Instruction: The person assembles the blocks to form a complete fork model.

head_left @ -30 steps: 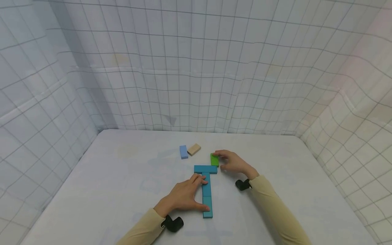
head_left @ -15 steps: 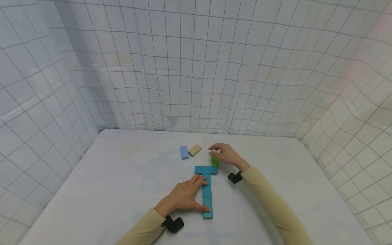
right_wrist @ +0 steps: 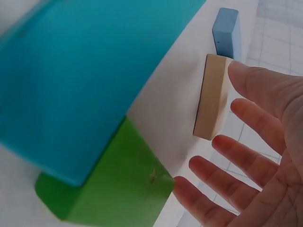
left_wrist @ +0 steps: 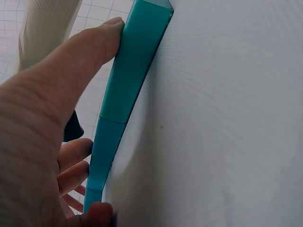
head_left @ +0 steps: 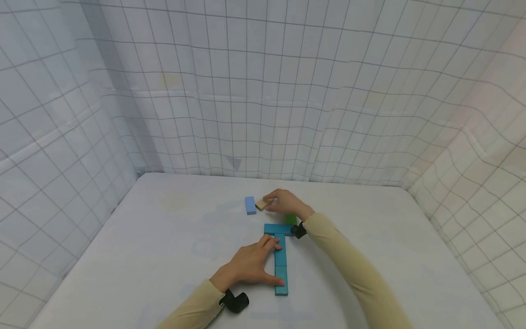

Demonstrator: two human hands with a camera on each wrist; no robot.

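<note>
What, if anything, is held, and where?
Nothing visibly gripped: left hand touches a teal rectangular block; right hand, fingers spread, is at the tan wooden rectangular block.

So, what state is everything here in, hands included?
Blue T: formed of blocks, flat
Green block: flat, partly hidden
Light blue block: lying flat
Tan block: lying flat
Left hand: fingers spread, touching the T
Right hand: fingers open beside tan block, contact unclear

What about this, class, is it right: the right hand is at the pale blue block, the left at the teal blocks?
Not the pale blue block: the head view shows the right hand at the tan block. The left hand is at the teal blocks.
</note>
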